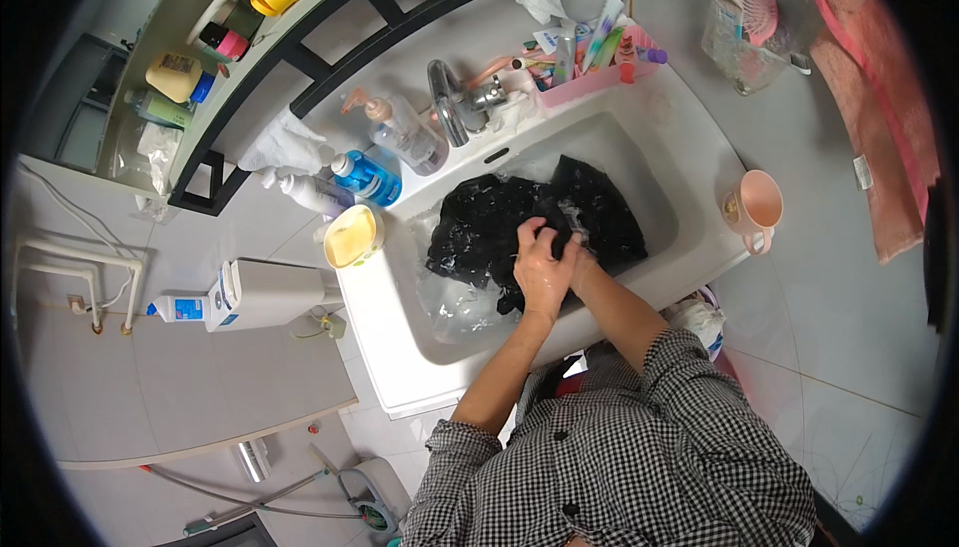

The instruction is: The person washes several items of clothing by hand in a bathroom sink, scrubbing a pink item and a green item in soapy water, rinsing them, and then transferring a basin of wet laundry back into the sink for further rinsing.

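Note:
A soaked black cloth (479,222), probably a garment, lies bunched in water in the white sink (372,342). My left hand (543,272) presses on its near middle part, fingers curled into the fabric. Right beside it, my right hand (578,255) is closed on the same black cloth, its fingers partly hidden behind the left hand and the folds. The two hands touch or nearly touch. Wet highlights and a little foam show on the cloth and around it. Behind the basin stands a chrome faucet (452,107).
On the sink's rim stand a soap dish (353,236), a blue bottle (368,178), a clear pump bottle (408,135), a pink box of toiletries (599,85) and a pink mug (756,204). A black-framed shelf (310,62) overhangs the back left. Pink towels (867,117) hang at right.

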Demonstrator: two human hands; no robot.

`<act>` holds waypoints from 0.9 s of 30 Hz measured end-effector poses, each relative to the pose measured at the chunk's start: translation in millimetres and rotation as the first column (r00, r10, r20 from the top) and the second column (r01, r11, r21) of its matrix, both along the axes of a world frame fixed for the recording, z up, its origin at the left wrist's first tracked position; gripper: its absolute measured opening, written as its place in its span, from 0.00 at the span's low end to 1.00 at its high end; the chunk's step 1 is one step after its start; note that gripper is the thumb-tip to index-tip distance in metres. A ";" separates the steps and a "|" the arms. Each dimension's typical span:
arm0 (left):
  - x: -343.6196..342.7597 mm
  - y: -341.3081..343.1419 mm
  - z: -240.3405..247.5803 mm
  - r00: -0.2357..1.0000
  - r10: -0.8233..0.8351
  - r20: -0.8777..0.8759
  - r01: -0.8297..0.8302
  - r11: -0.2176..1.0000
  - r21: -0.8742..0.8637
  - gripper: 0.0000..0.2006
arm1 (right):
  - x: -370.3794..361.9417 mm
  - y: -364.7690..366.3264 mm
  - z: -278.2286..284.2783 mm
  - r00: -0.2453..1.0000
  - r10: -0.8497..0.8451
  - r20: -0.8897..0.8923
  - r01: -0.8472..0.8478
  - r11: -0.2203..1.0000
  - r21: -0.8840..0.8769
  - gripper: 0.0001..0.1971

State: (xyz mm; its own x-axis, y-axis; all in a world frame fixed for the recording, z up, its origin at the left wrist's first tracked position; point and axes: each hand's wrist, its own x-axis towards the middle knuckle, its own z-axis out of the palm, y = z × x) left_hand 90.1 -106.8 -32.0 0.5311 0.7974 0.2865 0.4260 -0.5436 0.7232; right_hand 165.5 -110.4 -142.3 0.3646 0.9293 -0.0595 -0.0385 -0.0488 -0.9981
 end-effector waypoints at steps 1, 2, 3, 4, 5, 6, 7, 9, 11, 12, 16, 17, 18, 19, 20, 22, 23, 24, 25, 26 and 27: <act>1.3 -2.4 -0.6 0.998 -0.022 -0.062 0.026 0.998 0.060 0.14 | -0.3 -2.1 -6.0 0.946 0.036 -0.321 0.001 0.993 0.114 0.16; -4.3 9.4 -16.7 0.998 -0.041 -0.037 0.046 0.988 0.149 0.14 | -2.1 -2.8 -4.6 0.812 0.097 -0.576 0.026 0.979 0.202 0.15; -7.1 23.8 -27.8 0.995 0.066 -0.076 -0.051 0.980 0.190 0.12 | -12.6 3.9 -8.5 0.504 0.037 -0.863 0.189 0.970 0.152 0.14; -12.8 40.1 -32.6 0.980 0.179 -0.090 -0.160 0.968 0.193 0.13 | -18.3 14.7 14.0 0.646 -0.355 -0.676 0.299 0.932 -0.204 0.14; -18.2 56.2 -33.0 0.956 0.279 -0.095 -0.256 0.946 0.198 0.13 | -13.3 12.2 26.2 0.603 -0.371 -0.707 0.244 0.929 -0.280 0.15; -38.3 78.7 -38.2 0.899 0.382 -0.216 -0.342 0.918 0.202 0.14 | -10.5 6.8 47.5 0.579 -0.305 -0.757 0.192 0.952 -0.237 0.16; -55.2 98.9 -39.4 0.821 0.466 -0.330 -0.416 0.884 0.212 0.14 | -3.1 -0.7 61.4 0.550 -0.244 -0.798 0.151 0.970 -0.193 0.18; -78.3 111.7 -27.2 0.887 0.326 -0.326 -0.321 0.944 0.072 0.15 | 22.6 -10.1 49.3 0.651 -0.352 -0.672 0.240 0.936 -0.257 0.24; -98.1 117.6 -30.5 0.916 0.290 -0.278 -0.254 0.954 0.158 0.15 | 34.1 -9.6 37.5 0.941 -0.272 -0.202 0.242 0.956 -0.164 0.29; -105.8 118.6 -35.1 0.939 0.259 -0.225 -0.203 0.948 0.244 0.16 | 35.8 -8.0 37.0 0.949 -0.285 -0.136 0.247 0.938 -0.241 0.32; -114.1 103.0 -44.9 0.845 0.498 -0.196 -0.402 0.832 0.382 0.21 | 13.7 -16.3 54.9 0.957 -0.125 0.263 0.202 0.937 -0.286 0.39; -104.1 87.9 -28.1 0.917 0.335 -0.214 -0.221 0.878 0.425 0.21 | 16.7 -22.3 61.1 0.955 -0.133 0.266 0.211 0.933 -0.293 0.39; -99.4 74.9 -15.6 0.956 0.169 -0.241 -0.039 0.884 0.465 0.20 | 17.6 -26.6 66.7 0.911 -0.059 0.407 0.209 0.919 -0.335 0.41; -100.8 65.2 -10.9 0.955 0.172 -0.241 -0.042 0.885 0.465 0.20 | 16.5 -28.2 69.8 0.846 0.026 0.533 0.206 0.905 -0.373 0.43; -104.9 56.6 -8.0 0.907 -0.120 -0.403 0.262 0.911 0.319 0.19 | 16.2 -27.9 69.4 0.807 0.090 0.583 0.186 0.899 -0.396 0.44; -112.8 45.3 -13.5 0.761 -0.405 -0.506 0.529 0.839 0.125 0.18 | 16.9 -31.5 68.8 0.750 0.119 0.651 0.195 0.900 -0.389 0.40; -116.6 42.7 -19.9 0.751 -0.423 -0.507 0.528 0.846 0.076 0.15 | 17.3 -32.7 70.4 0.683 0.141 0.717 0.210 0.902 -0.377 0.37; -119.3 42.2 -26.0 0.740 -0.443 -0.506 0.527 0.849 0.027 0.13 | 18.0 -32.3 70.6 0.681 0.142 0.718 0.207 0.904 -0.375 0.37; -121.7 44.6 -31.7 0.742 -0.440 -0.505 0.525 0.851 0.030 0.13 | 19.2 -30.9 69.5 0.658 0.229 0.718 0.156 0.891 -0.427 0.32; -121.6 49.0 -34.9 0.697 -0.412 -0.586 0.532 0.846 0.038 0.13 | 21.2 -30.2 67.7 0.628 0.310 0.713 0.112 0.871 -0.478 0.26; -122.0 53.6 -37.8 0.647 -0.379 -0.662 0.539 0.841 0.046 0.12 | 21.6 -29.7 61.8 0.625 0.307 0.717 0.116 0.873 -0.475 0.26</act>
State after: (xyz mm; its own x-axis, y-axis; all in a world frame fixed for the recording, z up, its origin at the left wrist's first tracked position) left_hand -31.9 -53.2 -69.8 0.9280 0.3587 -0.1011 0.3726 -0.8980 0.2339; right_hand 187.1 -140.1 -80.5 0.3814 0.9003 -0.2098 0.7405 -0.4334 -0.5137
